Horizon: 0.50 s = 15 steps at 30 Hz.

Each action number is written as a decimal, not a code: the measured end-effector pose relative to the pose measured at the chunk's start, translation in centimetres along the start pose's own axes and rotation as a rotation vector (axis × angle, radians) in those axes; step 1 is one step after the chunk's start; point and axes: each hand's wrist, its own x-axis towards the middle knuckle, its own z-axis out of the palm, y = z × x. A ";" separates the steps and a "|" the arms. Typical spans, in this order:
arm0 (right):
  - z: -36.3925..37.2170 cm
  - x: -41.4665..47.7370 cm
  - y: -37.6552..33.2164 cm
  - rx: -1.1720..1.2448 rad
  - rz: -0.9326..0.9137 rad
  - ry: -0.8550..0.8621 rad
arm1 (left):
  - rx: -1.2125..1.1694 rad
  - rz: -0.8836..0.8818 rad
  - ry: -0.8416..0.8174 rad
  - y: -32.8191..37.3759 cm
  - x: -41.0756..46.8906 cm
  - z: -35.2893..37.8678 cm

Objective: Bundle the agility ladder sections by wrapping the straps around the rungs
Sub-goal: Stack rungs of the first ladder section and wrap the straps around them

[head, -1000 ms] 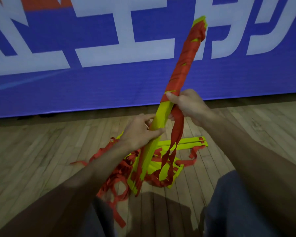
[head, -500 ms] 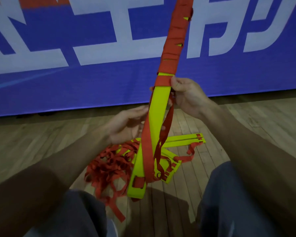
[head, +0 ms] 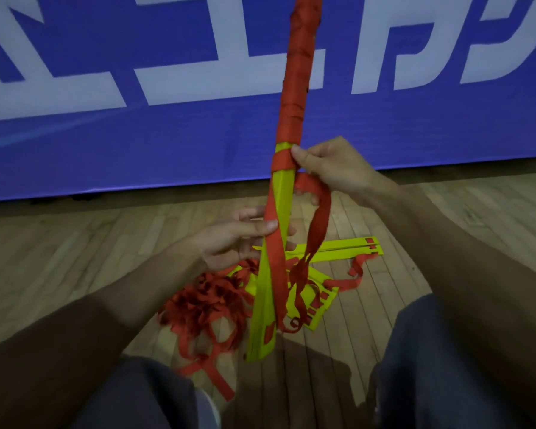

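Left hand (head: 239,239) grips stiff, light rungs (head: 280,199) mid-length; right hand (head: 331,165) at 1 o'clock pinches limp strap (head: 274,267), needs tension.

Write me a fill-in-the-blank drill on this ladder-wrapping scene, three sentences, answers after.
1. The upper part of the held rung bundle is wrapped in strap of the colour ____.
2. The right hand pinches the newest turn of strap, while the ____ hand grips the bundle lower down.
3. The loose rungs still on the wooden floor are ____ in colour.

Answers: red; left; yellow
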 end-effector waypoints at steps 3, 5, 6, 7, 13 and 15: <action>0.9 0.2 -0.2 -0.141 -0.006 0.055 | 0.054 -0.004 0.136 0.2 -0.6 0.6; 0.9 0.0 -0.9 -0.128 0.042 0.074 | 0.073 0.003 0.199 0.6 -0.7 0.9; 0.9 -0.2 -1.1 -0.090 0.085 0.047 | 0.097 0.005 0.241 0.7 -0.7 0.9; 0.8 -0.5 -1.3 -0.057 0.128 -0.005 | 0.140 0.005 0.289 0.7 -0.6 1.0; 1.4 -0.9 0.4 -0.104 0.107 -0.040 | 0.457 0.056 0.593 -0.4 1.2 0.7; 1.5 -0.7 1.1 -0.104 0.094 0.045 | 0.550 0.110 0.614 -0.5 1.8 1.0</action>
